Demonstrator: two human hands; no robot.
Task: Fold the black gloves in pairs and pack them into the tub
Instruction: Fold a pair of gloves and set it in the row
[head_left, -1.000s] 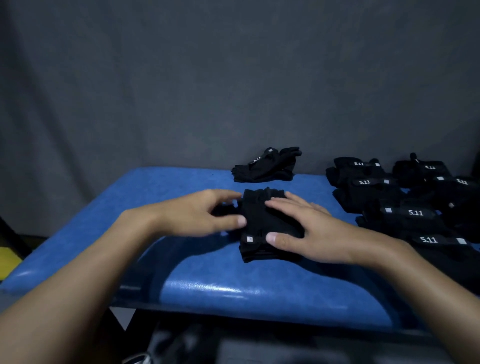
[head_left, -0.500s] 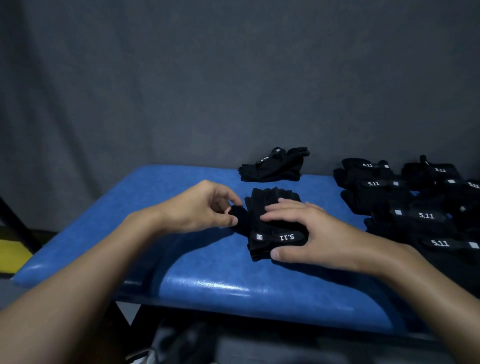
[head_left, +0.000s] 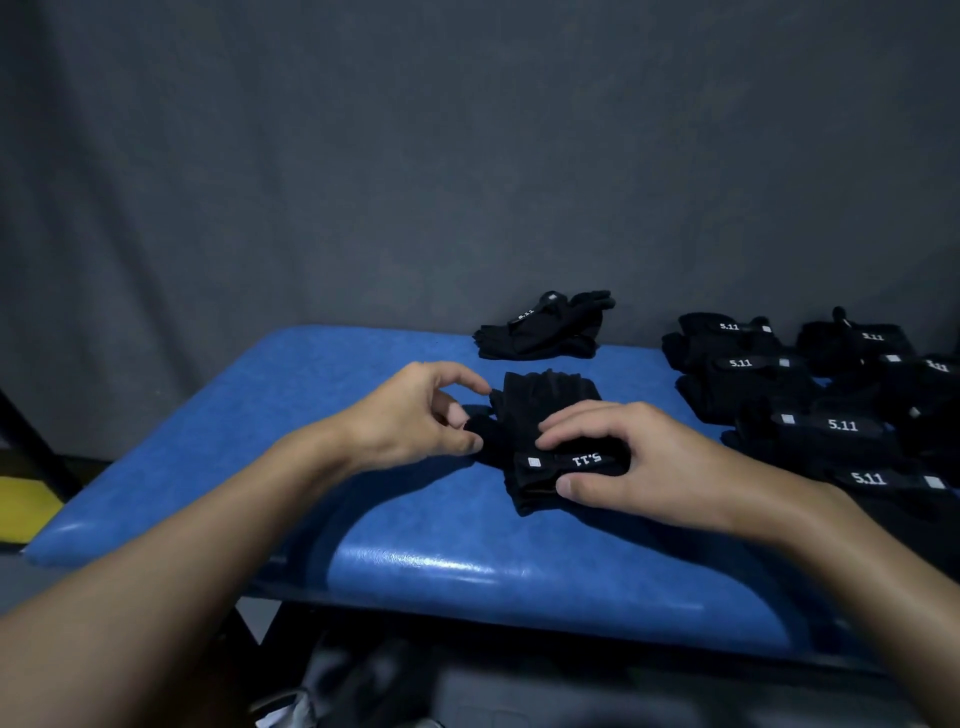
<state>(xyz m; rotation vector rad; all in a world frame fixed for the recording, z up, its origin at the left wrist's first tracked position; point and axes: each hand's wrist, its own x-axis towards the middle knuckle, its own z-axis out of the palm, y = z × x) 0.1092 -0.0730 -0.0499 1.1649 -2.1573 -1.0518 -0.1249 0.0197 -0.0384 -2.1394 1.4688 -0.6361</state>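
Blue padded table (head_left: 363, 519): landmark surface, glossy along its near edge, set against a grey backdrop (head_left: 467, 156). Folded pair of black gloves (head_left: 540, 415): lies at the table's middle, glove fingers pointing toward the far edge, a white-lettered wrist strap (head_left: 569, 460) across its near end. Right hand (head_left: 639, 462): rests on the pair's near right part, fingers curled over the strap, thumb pressed to the cuff edge, gripping the pair. Left hand (head_left: 415, 415): at the pair's left side, thumb and fingers pinching the protruding glove thumb. Loose black glove pair (head_left: 545, 326): at the table's far edge, apart from the hands. Stacked black gloves (head_left: 810, 405): cover the table's right end, several straps showing.
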